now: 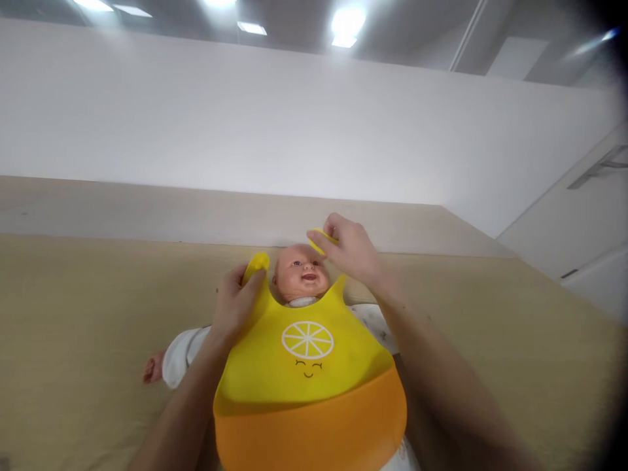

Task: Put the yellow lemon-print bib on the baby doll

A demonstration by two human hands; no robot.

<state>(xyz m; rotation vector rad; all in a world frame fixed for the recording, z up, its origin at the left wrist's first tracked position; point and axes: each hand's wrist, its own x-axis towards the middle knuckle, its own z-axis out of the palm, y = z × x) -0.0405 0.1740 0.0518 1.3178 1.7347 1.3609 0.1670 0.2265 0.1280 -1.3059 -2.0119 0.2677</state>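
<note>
A baby doll [301, 273] in white clothes lies on its back on a tan-covered surface [73, 314]. A yellow bib [307, 366] with a lemon-slice face and an orange pocket covers its chest. My left hand [235, 304] grips the bib's left neck strap, whose rounded end sticks up beside the doll's head. My right hand [350, 250] pinches the right strap end above the doll's forehead. The doll's lower body is hidden by the bib and my forearms.
A pale wooden headboard-like panel [196, 216] runs behind the surface, with a white wall above it. A white door or cabinet [589, 222] stands at the right. One doll hand [152, 368] pokes out to the left.
</note>
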